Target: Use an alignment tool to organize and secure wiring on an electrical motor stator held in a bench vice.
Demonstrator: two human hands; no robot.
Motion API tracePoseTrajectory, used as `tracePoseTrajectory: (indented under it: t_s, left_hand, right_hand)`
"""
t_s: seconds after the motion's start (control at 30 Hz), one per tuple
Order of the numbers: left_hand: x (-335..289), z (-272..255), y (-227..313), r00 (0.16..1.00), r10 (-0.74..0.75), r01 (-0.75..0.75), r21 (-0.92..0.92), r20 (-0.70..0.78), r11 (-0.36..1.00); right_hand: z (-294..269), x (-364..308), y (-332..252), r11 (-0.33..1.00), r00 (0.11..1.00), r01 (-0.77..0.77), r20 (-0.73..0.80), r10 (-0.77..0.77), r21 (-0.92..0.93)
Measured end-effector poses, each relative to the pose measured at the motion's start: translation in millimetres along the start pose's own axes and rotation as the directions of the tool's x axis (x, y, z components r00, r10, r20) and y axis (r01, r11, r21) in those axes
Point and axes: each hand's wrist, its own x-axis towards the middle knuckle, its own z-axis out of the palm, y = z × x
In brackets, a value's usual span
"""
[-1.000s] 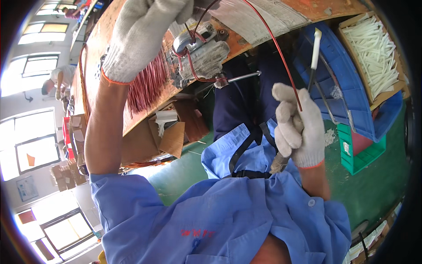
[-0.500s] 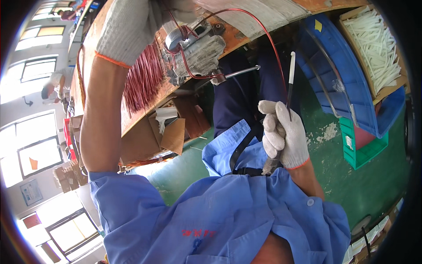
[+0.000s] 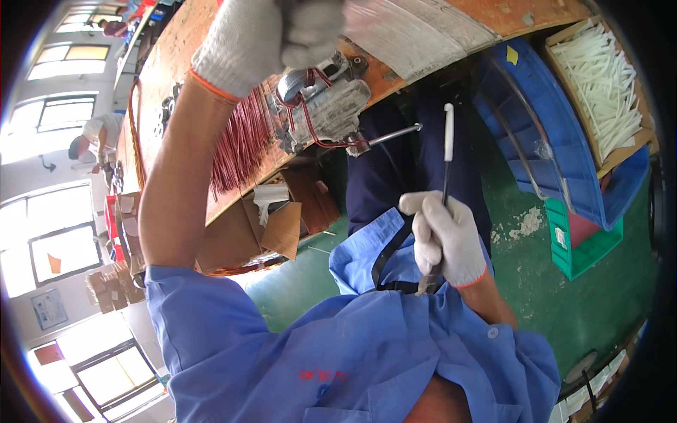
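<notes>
My left hand, in a white glove, is at the top edge above the bench. Its fingers are curled in; what they hold is hidden. Just below it stands a metal fixture with red wire bent around it, running to a clamp with a steel rod handle. Beside the fixture lies a bundle of red wires. My right hand, also gloved, is in front of my lap, closed around a thin dark hook tool with a white hooked tip pointing up.
A wooden bench spans the top. To the right are a blue plastic bin, a box of white plastic strips and a green crate. Cardboard boxes sit under the bench. Another person is at the far left.
My left hand has moved right and now covers part of the fixture. The large red wire loop that arched to the right is out of view. My right hand and the hook tool have shifted slightly down and left.
</notes>
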Motion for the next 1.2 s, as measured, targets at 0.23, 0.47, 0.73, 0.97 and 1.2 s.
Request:
tracePoseTrajectory:
  t_s: [0.23, 0.47, 0.73, 0.97, 1.2]
  left_hand:
    - [16, -61, -25, 0.822, -0.012, -0.165, -0.258, -0.569, 0.952]
    - [16, -63, -46, 0.675, 0.011, -0.244, -0.208, -0.738, 0.947]
    - [13, -54, -47, 0.687, 0.035, -0.245, -0.186, -0.726, 0.952]
    - [-12, -25, -52, 0.805, 0.234, -0.059, 0.319, -0.545, 0.946]
    - [-28, -18, -65, 0.878, 0.356, -0.06, 0.665, -0.319, 0.745]
  right_hand:
    - [32, 4, -16, 0.935, 0.969, 0.012, 0.236, 0.077, -0.354]
    - [104, 53, -23, 0.944, 0.938, -0.221, 0.318, 0.137, 0.245]
    - [92, 74, -22, 0.994, 0.935, -0.104, 0.343, 0.088, 0.029]
    - [85, 48, -31, 0.938, 0.988, -0.01, 0.144, 0.064, -0.346]
    - [51, 18, -40, 0.927, 0.877, -0.363, 0.298, 0.376, -0.1]
